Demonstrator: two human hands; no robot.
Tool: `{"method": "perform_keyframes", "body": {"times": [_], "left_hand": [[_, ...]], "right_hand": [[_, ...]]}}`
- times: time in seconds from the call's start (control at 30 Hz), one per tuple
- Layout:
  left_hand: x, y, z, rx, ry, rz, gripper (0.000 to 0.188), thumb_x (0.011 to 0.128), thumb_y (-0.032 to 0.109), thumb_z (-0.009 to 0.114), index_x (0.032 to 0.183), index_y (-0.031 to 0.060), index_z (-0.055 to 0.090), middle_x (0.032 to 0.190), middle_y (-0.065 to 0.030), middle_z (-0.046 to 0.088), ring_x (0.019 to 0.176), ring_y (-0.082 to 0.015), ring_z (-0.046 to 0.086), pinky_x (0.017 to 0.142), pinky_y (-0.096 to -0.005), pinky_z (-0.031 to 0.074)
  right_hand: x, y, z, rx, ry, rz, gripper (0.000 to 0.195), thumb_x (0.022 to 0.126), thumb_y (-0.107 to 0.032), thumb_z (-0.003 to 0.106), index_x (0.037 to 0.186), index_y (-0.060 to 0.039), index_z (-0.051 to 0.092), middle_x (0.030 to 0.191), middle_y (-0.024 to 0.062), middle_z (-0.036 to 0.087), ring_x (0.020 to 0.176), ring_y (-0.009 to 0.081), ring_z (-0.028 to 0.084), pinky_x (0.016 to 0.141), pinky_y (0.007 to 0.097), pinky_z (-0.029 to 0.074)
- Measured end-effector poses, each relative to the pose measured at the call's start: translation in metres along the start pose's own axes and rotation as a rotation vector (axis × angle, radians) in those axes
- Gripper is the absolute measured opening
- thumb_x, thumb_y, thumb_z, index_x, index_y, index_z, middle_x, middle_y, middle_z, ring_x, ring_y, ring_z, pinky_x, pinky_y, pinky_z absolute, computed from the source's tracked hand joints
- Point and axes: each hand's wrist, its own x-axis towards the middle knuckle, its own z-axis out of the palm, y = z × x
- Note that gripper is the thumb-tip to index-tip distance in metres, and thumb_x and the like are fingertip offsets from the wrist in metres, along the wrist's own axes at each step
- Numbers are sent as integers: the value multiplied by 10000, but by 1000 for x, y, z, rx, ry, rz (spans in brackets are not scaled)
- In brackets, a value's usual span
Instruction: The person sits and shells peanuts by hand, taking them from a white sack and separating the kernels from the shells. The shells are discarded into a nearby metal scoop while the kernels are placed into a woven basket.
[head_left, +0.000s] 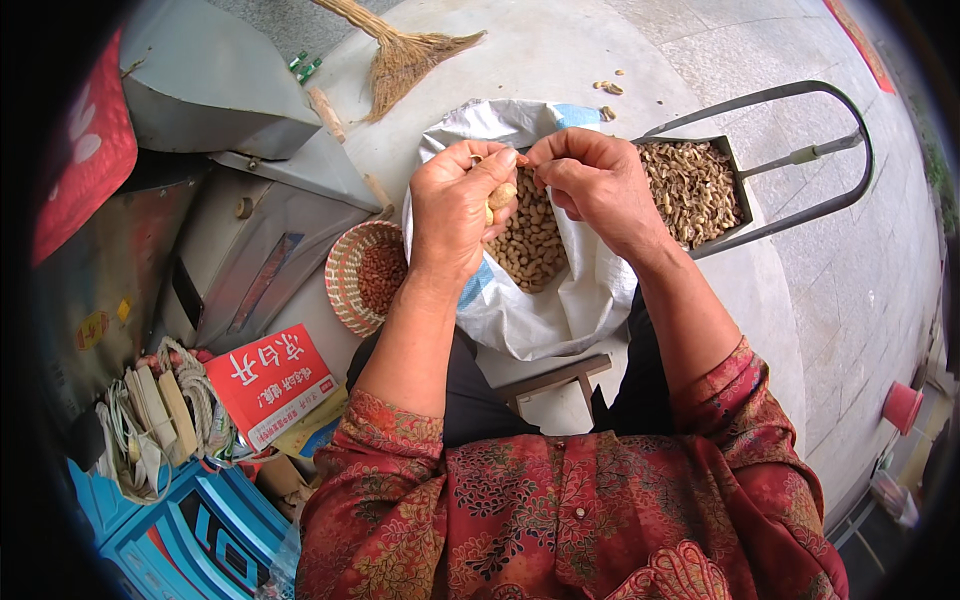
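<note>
My left hand (457, 202) is closed around unshelled peanuts (501, 196), which poke out between the fingers and palm. At its thumb tip shows a reddish peanut kernel (522, 160). The fingertips of my right hand (596, 176) meet at that kernel; whether they grip it or only touch it I cannot tell. Both hands are over a white woven sack (525, 334) with its rim rolled down, holding many peanuts in their shells (529, 255). Left of the sack, a woven basket (341, 277) contains shelled red kernels (381, 276), partly hidden by my left forearm.
Right of the sack stands a long-handled dustpan (742, 180) heaped with empty shells (686, 187). A straw broom (409, 64) lies beyond, near stray shells (611, 88). Grey metal machinery (225, 97), a red printed carton (274, 382) and a blue crate (187, 525) crowd the left.
</note>
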Motion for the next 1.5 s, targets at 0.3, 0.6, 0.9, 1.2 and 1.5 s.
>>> {"method": "perform_keyframes", "body": {"times": [0.3, 0.6, 0.9, 1.2, 1.5], "left_hand": [[-2, 0, 3, 89, 5, 6, 116, 872, 96, 603, 874, -12, 558, 657, -43, 534, 425, -65, 432, 323, -174, 271], [-1, 2, 0, -4, -49, -37, 150, 903, 138, 568, 869, -8, 554, 674, -42, 525, 442, -71, 434, 330, -175, 281], [-4, 4, 4, 84, -55, -22, 163, 906, 147, 568, 866, -11, 571, 666, -39, 530, 429, -63, 425, 326, -170, 270], [-2, 8, -2, 52, -69, -148, 157, 885, 110, 569, 824, -34, 565, 656, -61, 530, 414, -74, 421, 309, -179, 256], [-4, 8, 1, 76, -31, -119, 112, 855, 63, 561, 809, -38, 562, 648, -65, 531, 411, -74, 415, 311, -186, 266]], "right_hand": [[4, 6, -2, -6, -55, 8, 166, 884, -152, 611, 848, 8, 639, 678, 31, 597, 479, 26, 386, 417, 171, 275], [3, -1, -8, 241, -123, 124, 148, 886, -118, 598, 863, 25, 625, 654, 32, 578, 463, 39, 400, 412, 186, 288], [5, 3, -7, 221, -85, 67, 140, 883, -92, 594, 905, 41, 631, 638, 9, 554, 476, 40, 407, 416, 197, 297], [3, 2, -5, 123, -81, -52, 124, 862, -46, 612, 948, 39, 640, 710, 11, 597, 560, 39, 481, 481, 174, 369], [5, 7, -5, 58, -82, -89, 102, 853, -32, 617, 931, 28, 643, 722, 11, 597, 578, 43, 481, 504, 180, 378]]}}
